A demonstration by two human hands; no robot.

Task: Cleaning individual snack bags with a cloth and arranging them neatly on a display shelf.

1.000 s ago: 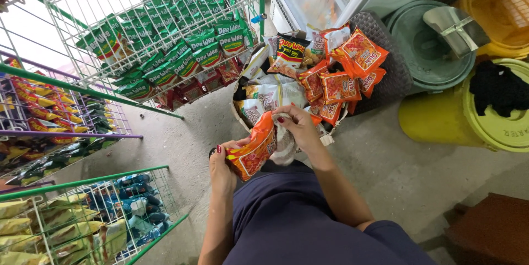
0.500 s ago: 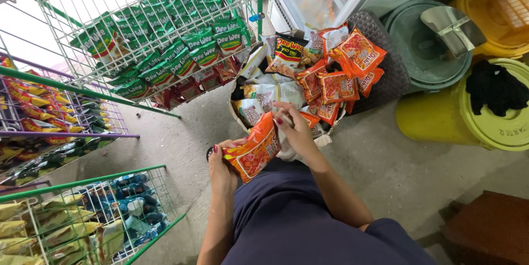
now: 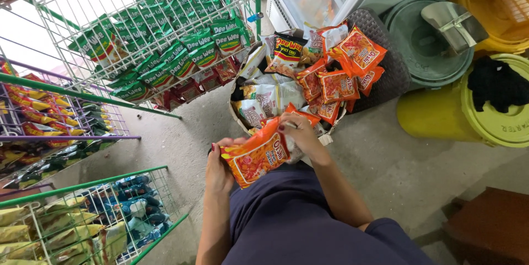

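— What are the hands doing?

— Both are closed on one orange snack packet (image 3: 258, 157). The left hand (image 3: 219, 167) pinches its lower left edge, thumb on the face of the packet and red-painted nails showing. The right hand (image 3: 298, 134) grips the upper right end, fingers curled over the top.

— How does the packet look?

— Bright orange foil with a crimped edge, a red patch with white lettering near the right end, and a picture of pale orange snack pieces across the lower part. It is held flat and tilted, its right end higher, just above the person's dark blue lap (image 3: 286, 215).

— And around it?

— Right behind the right hand sits a pale bag (image 3: 241, 119) stuffed with more packets: orange ones like it (image 3: 339, 86), whitish ones (image 3: 268, 98) and a black-and-yellow one (image 3: 286, 53). To the left stand wire racks (image 3: 82, 20) holding green packets (image 3: 187, 55); a lower green-framed basket (image 3: 160, 188) holds yellow and blue ones. To the right are a yellow drum (image 3: 441, 116) with a black cloth (image 3: 498, 83) on its lid, and a green lid (image 3: 424, 50) carrying a metal scoop (image 3: 454, 25).
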